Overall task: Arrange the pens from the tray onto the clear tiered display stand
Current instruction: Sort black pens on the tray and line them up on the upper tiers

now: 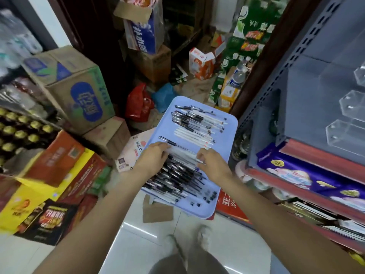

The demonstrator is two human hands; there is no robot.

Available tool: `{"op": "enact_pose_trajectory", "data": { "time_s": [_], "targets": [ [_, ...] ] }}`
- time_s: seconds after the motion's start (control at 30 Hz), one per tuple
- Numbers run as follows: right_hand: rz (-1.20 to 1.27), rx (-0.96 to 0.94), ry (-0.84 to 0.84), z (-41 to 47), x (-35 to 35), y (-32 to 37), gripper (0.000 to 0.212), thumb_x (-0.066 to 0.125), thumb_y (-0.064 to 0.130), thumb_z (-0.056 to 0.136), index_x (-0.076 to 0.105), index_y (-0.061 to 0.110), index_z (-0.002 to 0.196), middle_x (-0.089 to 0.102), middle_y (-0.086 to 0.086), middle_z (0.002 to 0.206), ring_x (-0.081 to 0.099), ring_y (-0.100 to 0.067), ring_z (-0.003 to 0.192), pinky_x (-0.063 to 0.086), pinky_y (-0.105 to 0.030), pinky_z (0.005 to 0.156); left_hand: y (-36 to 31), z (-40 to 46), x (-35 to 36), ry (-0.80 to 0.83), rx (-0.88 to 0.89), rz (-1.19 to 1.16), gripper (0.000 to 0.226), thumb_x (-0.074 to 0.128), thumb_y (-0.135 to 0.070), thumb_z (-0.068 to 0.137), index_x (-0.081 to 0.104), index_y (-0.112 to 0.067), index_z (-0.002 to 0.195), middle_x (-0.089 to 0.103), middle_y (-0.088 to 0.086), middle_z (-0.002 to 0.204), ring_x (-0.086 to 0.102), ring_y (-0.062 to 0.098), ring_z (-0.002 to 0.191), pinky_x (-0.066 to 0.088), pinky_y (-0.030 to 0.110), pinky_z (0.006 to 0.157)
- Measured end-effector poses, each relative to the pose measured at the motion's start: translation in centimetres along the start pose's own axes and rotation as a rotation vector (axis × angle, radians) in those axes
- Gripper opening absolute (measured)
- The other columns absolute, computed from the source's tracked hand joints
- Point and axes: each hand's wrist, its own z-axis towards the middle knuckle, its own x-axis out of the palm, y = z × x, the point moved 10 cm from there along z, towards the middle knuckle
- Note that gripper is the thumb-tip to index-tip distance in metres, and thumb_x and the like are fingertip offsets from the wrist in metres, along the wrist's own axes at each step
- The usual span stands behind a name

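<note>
both hands over the tray (231, 125) now. it's a pale blue tray sitting out in the aisle on top of stacked boxes, just left of the shelf unit. pens (197, 123) lie across it in rows: white-barrelled ones w/ dark grips toward the far end, a dense pack of dark pens (173, 178) at the near end, a few loose caps by the near right corner.

left hand (154, 157) is down on the mid rows, fingers (164, 147) bent and spread over a bunch of clear pens, tips touching them. can't tell if it's actually got hold of any or is just pressing on them. right hand (212, 162) is opposite, thumb and forefinger pinched on the end of a clear pen (199, 160), other fingers curled in. both forearms reach in from the bottom of frame.

clear tiered display stand (347, 123) is up on the grey shelf (308, 107) to the right, well apart from the tray, steps look see-through, no pens visible on it. below that shelf, purple snack packs (292, 173). left side: cardboard cartons (73, 89), bottled drinks. red bag (138, 103) on the floor past the tray.
</note>
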Motion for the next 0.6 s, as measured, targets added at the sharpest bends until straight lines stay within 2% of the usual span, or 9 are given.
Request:
{"op": "enact_pose_trajectory", "data": {
  "time_s": [0.07, 0.17, 0.3, 0.47, 0.6],
  "targets": [
    [0.026, 0.002, 0.003, 0.2, 0.0, -0.1, 0.016, 0.055, 0.015, 0.094, 0.051, 0.009, 0.108, 0.052, -0.013, 0.111, 0.057, -0.031, 0.093, 0.049, -0.045, 0.084, 0.1, 0.5, -0.7, -0.057, 0.001, -0.014, 0.033, 0.045, -0.009, 0.095, 0.055, -0.01, 0.126, 0.052, 0.011, 0.133, 0.049, 0.032, 0.12, 0.041, 0.043, 0.1],
    [0.094, 0.018, 0.025, 0.5, 0.0, -0.5, 0.015, 0.058, 0.013, 0.092, 0.052, 0.008, 0.104, 0.054, -0.012, 0.107, 0.056, -0.029, 0.095, 0.049, -0.045, 0.086, 0.6, 1.6, -0.9, -0.086, -0.012, -0.006, 0.035, 0.043, -0.005, 0.094, 0.055, -0.012, 0.126, 0.048, 0.01, 0.136, 0.04, 0.033, 0.126, 0.034, 0.052, 0.104],
    [0.152, 0.032, 0.038, 0.9, 0.1, -1.0, 0.014, 0.056, 0.012, 0.093, 0.054, 0.008, 0.107, 0.057, -0.012, 0.106, 0.054, -0.024, 0.087, 0.049, -0.041, 0.086, 1.3, 3.2, -0.5, -0.033, -0.048, 0.108, 0.04, 0.042, -0.007, 0.095, 0.049, -0.018, 0.133, 0.039, 0.005, 0.145, 0.035, 0.029, 0.131, 0.031, 0.045, 0.106],
    [0.181, 0.053, 0.012, 1.3, 0.1, -1.7, 0.017, 0.057, 0.011, 0.093, 0.056, 0.007, 0.109, 0.058, -0.014, 0.113, 0.057, -0.027, 0.098, 0.049, -0.039, 0.089, 1.5, 4.2, -1.6, -0.074, -0.088, 0.104, 0.035, 0.047, 0.0, 0.089, 0.057, -0.016, 0.119, 0.046, 0.011, 0.122, 0.039, 0.032, 0.117, 0.039, 0.042, 0.096],
    [0.177, 0.055, 0.01, 1.6, -0.1, -1.7, 0.017, 0.06, 0.013, 0.091, 0.056, 0.006, 0.107, 0.059, -0.014, 0.11, 0.058, -0.028, 0.097, 0.05, -0.04, 0.086, 1.3, 5.4, -1.4, 0.04, -0.057, 0.082, 0.018, 0.055, -0.006, 0.089, 0.062, -0.011, 0.105, 0.05, 0.011, 0.112, 0.048, 0.03, 0.11, 0.043, 0.041, 0.091]
  ]
}}
